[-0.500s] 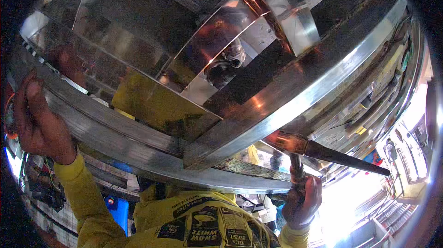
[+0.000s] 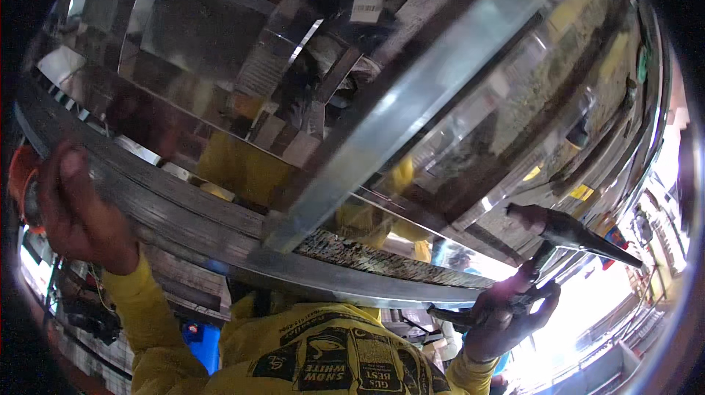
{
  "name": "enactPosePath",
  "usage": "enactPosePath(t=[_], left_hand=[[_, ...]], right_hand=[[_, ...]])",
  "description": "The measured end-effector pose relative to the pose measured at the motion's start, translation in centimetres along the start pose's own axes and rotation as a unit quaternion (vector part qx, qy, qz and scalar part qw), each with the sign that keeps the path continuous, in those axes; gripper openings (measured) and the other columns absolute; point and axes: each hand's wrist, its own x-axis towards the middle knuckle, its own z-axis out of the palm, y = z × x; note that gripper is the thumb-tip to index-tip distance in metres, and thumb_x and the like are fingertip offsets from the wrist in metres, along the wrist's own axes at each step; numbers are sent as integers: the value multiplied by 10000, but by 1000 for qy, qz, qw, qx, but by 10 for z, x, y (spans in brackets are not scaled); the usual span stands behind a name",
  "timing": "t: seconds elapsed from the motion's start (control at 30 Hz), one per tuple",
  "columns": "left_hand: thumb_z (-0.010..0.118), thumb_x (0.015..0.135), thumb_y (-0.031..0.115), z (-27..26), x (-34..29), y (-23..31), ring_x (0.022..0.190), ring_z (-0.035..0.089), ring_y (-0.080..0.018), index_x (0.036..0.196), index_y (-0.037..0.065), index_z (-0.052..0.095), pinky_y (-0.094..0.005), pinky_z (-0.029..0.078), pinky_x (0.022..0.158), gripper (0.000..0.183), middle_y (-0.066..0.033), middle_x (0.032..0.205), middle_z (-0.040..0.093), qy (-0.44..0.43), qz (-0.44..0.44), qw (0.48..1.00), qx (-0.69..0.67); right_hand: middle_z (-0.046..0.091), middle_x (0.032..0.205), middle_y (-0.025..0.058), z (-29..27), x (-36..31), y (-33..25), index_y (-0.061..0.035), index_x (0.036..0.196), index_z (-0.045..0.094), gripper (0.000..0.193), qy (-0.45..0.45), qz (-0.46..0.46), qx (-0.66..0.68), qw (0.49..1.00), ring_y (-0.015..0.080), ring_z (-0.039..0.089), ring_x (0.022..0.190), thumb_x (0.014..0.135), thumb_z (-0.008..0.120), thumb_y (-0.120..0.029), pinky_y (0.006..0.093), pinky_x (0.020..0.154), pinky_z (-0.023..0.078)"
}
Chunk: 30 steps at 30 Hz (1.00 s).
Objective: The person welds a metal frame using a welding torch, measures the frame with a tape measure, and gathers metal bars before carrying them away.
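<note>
A hammer with a long tapered head is in my right hand, its fingers closed round the handle. The end of the handle sticks out left of the hand, and the head stands off the metal. My left hand is raised at the far left with its fingers drawn together in a pinch, overlapping the grey metal rail. Whatever lies between those fingertips is hidden. A square metal tube runs slantwise from the rail to the upper right, over a shiny, mirror-like sheet.
An orange round thing stands beside my left hand. A rough, speckled strip lies along the rail's far side. Below are a blue object and a tiled floor. Bright daylight comes in at the lower right.
The square tube has shifted left in view, and orange glints on the metal are gone. My right hand and the hammer have moved right. The left hand sits slightly more to the right.
</note>
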Motion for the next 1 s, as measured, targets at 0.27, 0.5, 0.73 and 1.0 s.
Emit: enactPosePath(t=[0.27,0.5,0.73,1.0], left_hand=[[617,971,133,-2,-26,178,804,609,-270,1065,-5,670,-398,494,767,175,-117,931,660,-222,236,920,-222],[724,821,21,63,-64,361,780,618,-290,1065,49,678,-423,499,738,250,-90,876,633,-398,420,774,-257],[626,836,146,173,-149,507,896,606,-217,961,79,709,-358,466,786,165,-44,925,645,-241,702,654,-146],[640,851,237,245,-193,571,774,703,-249,763,147,770,-446,459,695,180,-7,731,726,-169,871,461,15]], right_hand=[[652,1163,193,-42,3,-35,-41,1615,120,836,126,-239,-174,947,113,543,681,1017,584,-395,256,587,442],[629,1063,118,-190,-7,-26,-53,1610,193,744,264,-202,-96,938,93,505,633,1037,552,-362,219,553,401],[397,1579,184,-275,-11,29,-31,1616,174,684,307,-106,-60,944,239,596,1162,1060,507,-247,314,905,495],[533,1442,235,-309,-17,74,-86,1626,221,771,306,-143,-96,936,245,635,983,1020,634,-325,332,732,529]])
